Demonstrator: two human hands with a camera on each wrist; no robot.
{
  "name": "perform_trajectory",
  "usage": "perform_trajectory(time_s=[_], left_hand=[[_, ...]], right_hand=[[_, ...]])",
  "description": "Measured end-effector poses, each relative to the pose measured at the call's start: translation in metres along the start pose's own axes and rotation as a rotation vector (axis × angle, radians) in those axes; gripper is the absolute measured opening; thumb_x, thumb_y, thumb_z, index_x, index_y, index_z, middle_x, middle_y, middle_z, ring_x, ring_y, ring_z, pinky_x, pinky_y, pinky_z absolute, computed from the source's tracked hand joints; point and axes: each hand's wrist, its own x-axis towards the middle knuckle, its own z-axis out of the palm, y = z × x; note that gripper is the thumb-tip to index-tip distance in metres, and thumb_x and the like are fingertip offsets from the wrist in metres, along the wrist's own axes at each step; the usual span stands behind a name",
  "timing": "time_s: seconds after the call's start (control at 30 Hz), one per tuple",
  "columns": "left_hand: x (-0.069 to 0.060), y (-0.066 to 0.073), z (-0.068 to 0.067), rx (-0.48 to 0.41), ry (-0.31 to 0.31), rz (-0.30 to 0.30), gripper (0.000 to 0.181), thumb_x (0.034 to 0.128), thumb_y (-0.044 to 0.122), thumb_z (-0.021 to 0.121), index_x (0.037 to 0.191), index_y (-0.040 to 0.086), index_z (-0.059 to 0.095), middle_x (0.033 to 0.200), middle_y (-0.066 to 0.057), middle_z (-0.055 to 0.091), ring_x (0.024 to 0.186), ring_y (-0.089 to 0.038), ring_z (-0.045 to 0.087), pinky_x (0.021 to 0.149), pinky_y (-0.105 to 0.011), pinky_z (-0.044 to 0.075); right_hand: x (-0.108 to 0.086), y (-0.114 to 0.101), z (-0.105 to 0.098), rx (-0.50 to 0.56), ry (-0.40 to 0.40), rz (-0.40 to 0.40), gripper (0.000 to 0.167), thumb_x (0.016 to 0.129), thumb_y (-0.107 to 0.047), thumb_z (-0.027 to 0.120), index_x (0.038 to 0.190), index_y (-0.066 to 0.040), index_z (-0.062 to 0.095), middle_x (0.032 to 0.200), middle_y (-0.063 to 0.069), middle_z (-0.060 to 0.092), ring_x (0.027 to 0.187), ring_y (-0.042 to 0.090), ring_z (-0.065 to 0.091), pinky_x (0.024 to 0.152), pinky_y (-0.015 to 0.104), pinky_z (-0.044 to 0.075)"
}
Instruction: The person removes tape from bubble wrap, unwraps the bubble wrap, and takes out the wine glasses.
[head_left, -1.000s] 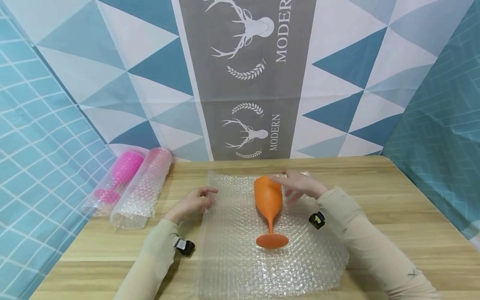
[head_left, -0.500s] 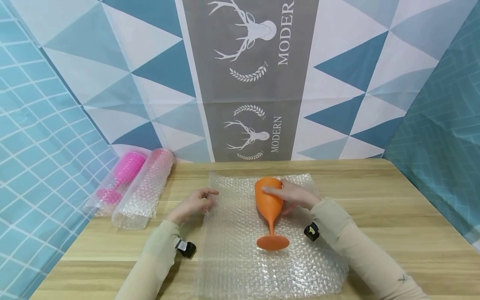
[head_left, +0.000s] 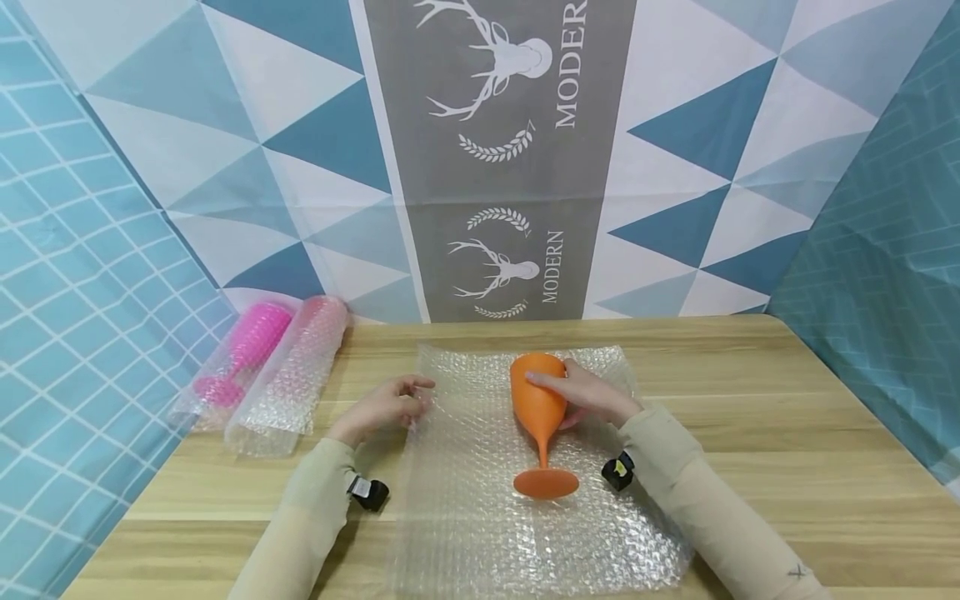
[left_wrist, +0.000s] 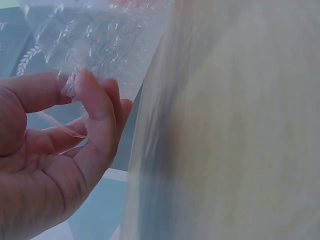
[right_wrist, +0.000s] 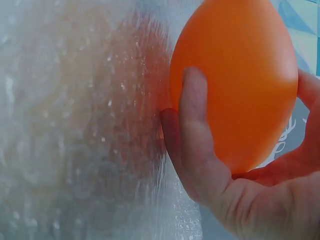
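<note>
An orange goblet point(head_left: 538, 408) lies on a sheet of bubble wrap point(head_left: 472, 517), its bowl toward the wall and its round foot toward me. My right hand point(head_left: 596, 392) grips the bowl from the right; in the right wrist view, the fingers curl about the orange bowl point(right_wrist: 240, 85) close above the wrap. At the sheet's left edge, my left hand point(head_left: 384, 407) has bent fingers. Its wrist view shows the edge of the bubble wrap point(left_wrist: 100, 45) pinched between the thumb and fingers.
Two bubble-wrapped items lie at the table's back left: a pink goblet point(head_left: 251, 342) and a paler pink roll point(head_left: 292, 383). The wooden table point(head_left: 780, 467) meets a patterned wall covering point(head_left: 510, 183) at the back. Blue tiled-pattern cloth point(head_left: 90, 292) hangs at the left.
My right hand has moved left and slightly down onto the goblet's bowl, and its fingers have gripped it. The left hand stays nearly still at the wrap's edge.
</note>
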Motion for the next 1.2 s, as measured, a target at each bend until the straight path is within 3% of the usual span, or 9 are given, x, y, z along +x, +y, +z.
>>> perform_trajectory(time_s=[0.23, 0.43, 0.8, 1.2], left_hand=[[0.002, -0.002, 0.001, -0.019, 0.009, 0.003, 0.052, 0.0761, -0.003, 0.052, 0.127, -0.007, 0.042, 0.092, -0.011, 0.049, 0.064, -0.011, 0.05, 0.056, -0.022, 0.046], [0.002, -0.002, 0.001, -0.024, 0.021, 0.0, 0.051, 0.0773, -0.003, 0.052, 0.127, -0.006, 0.043, 0.09, -0.009, 0.05, 0.063, -0.011, 0.05, 0.055, -0.021, 0.045], [0.002, -0.003, 0.001, -0.038, 0.027, -0.004, 0.051, 0.0767, -0.004, 0.053, 0.127, -0.005, 0.044, 0.099, -0.015, 0.051, 0.062, -0.011, 0.05, 0.054, -0.02, 0.045], [0.002, -0.001, 0.002, -0.07, 0.041, -0.019, 0.051, 0.0771, -0.005, 0.053, 0.127, -0.005, 0.043, 0.1, -0.016, 0.052, 0.063, -0.012, 0.051, 0.055, -0.021, 0.047]], right_hand=[[0.0, 0.002, -0.001, 0.047, 0.009, -0.015, 0.083, 0.08, -0.053, 0.059, 0.133, 0.0, 0.024, 0.122, 0.021, 0.043, 0.089, 0.026, 0.058, 0.061, 0.039, 0.055], [-0.001, 0.003, -0.005, 0.074, 0.039, -0.022, 0.081, 0.079, -0.052, 0.06, 0.133, -0.003, 0.024, 0.123, 0.022, 0.042, 0.091, 0.028, 0.057, 0.062, 0.039, 0.055], [0.0, 0.004, -0.014, 0.066, 0.029, -0.072, 0.078, 0.081, -0.051, 0.058, 0.133, -0.003, 0.026, 0.121, 0.023, 0.045, 0.089, 0.028, 0.059, 0.063, 0.041, 0.055], [-0.006, -0.004, -0.021, 0.029, 0.09, -0.094, 0.079, 0.081, -0.054, 0.057, 0.134, -0.006, 0.024, 0.123, 0.022, 0.043, 0.097, 0.031, 0.055, 0.064, 0.041, 0.055]])
